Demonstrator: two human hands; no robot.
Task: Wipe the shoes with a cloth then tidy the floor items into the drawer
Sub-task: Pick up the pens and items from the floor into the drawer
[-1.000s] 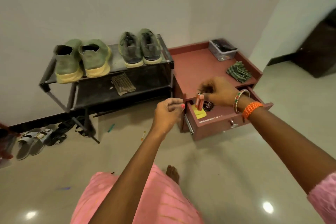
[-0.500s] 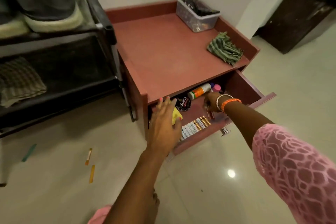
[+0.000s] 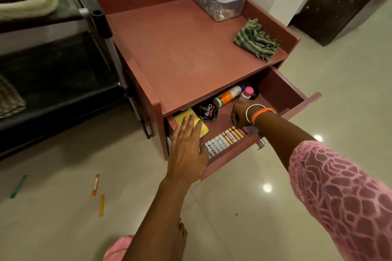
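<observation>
Her right hand (image 3: 240, 113) reaches into the open drawer (image 3: 282, 93), fingers curled down at the row of batteries (image 3: 224, 140); what they pinch I cannot tell. The left hand (image 3: 187, 146) lies flat, fingers straight, over the yellow pad (image 3: 181, 117) at the drawer's front edge. Three sticks (image 3: 95, 184) lie on open floor (image 3: 63, 218), left.

The round black tin (image 3: 207, 111) lying in the open drawer (image 3: 282, 91) carries the word "Cherry" in white letters across its lid; smaller print below it is too fine to read. One of the gold batteries (image 3: 232, 135) in the row at the drawer's front edge shows a label that reads roughly "Heybright", though the letters are small. The white batteries (image 3: 216, 145) beside them and the orange-banded bottle (image 3: 227, 96) bear print that cannot be made out.
</observation>
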